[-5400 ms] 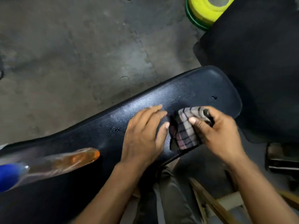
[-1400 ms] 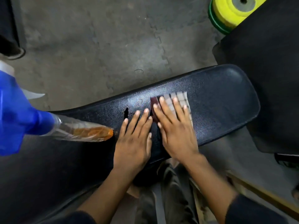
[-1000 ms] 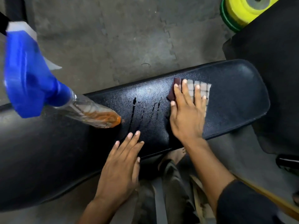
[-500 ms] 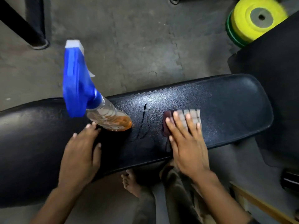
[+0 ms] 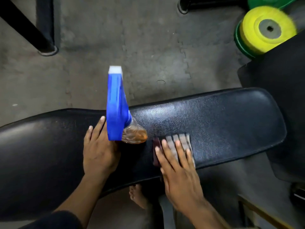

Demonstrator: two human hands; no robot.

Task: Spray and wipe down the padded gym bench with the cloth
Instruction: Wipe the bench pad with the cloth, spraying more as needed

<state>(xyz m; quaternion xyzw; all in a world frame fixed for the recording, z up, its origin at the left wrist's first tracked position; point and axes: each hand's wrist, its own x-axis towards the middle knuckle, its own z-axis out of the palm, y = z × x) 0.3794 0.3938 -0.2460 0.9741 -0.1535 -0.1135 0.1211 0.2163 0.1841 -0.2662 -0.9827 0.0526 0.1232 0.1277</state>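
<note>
The black padded bench (image 5: 231,123) runs across the view from left to right. A folded checked cloth (image 5: 181,141) lies on its near half, pressed flat under the spread fingers of my right hand (image 5: 178,167). A spray bottle (image 5: 118,111) with a blue trigger head and amber liquid stands upright on the pad. My left hand (image 5: 99,149) rests flat on the pad just left of the bottle, fingers apart, touching or nearly touching its base. The pad shines wet to the right of the cloth.
A yellow weight plate (image 5: 267,28) lies on a green one at the top right. A second black pad (image 5: 283,100) stands to the right. Black frame legs (image 5: 41,30) stand on the grey floor mat at the top left. My bare foot (image 5: 138,197) is under the bench.
My right hand has slid the cloth back toward the near edge, wiping away the liquid streaks. My left hand has moved right, up beside the bottle. The view has shifted left.
</note>
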